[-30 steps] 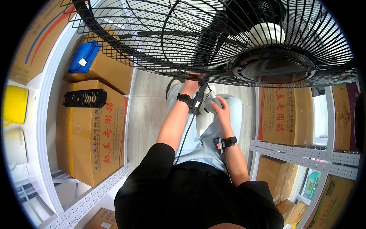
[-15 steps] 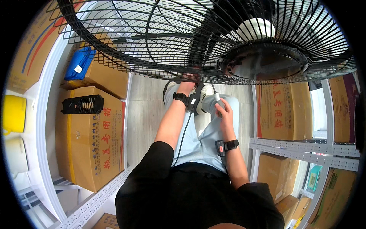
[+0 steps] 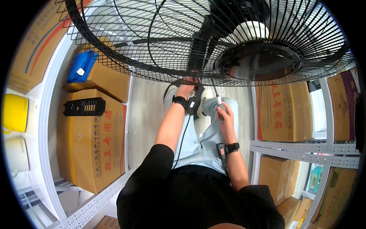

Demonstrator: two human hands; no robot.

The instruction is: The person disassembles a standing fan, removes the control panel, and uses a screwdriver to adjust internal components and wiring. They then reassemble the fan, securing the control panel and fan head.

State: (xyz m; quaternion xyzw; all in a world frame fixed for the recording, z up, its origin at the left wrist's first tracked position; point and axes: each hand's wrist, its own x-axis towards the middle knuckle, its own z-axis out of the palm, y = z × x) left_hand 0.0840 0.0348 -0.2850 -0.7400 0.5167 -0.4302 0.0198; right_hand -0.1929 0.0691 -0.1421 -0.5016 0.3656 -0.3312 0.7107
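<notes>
A large black fan with a wire cage fills the upper part of the head view, its round centre disc facing me. My right hand is closed round the grey handle of a screwdriver. The tool's thin shaft runs up to the lower rim of the cage. My left hand reaches under that same rim, close to the fan's dark stand. Its fingers are largely hidden behind the wires, so their grip cannot be made out.
Cardboard boxes fill the shelf on my left, with a black slotted plastic part and a blue bundle on top. More boxes stand on the right shelf. Metal shelf posts and rails flank me closely.
The view has shifted slightly, so the fan sits a little further left in it. My right hand still holds the screwdriver, its handle tilted slightly differently. My left hand stays under the rim.
</notes>
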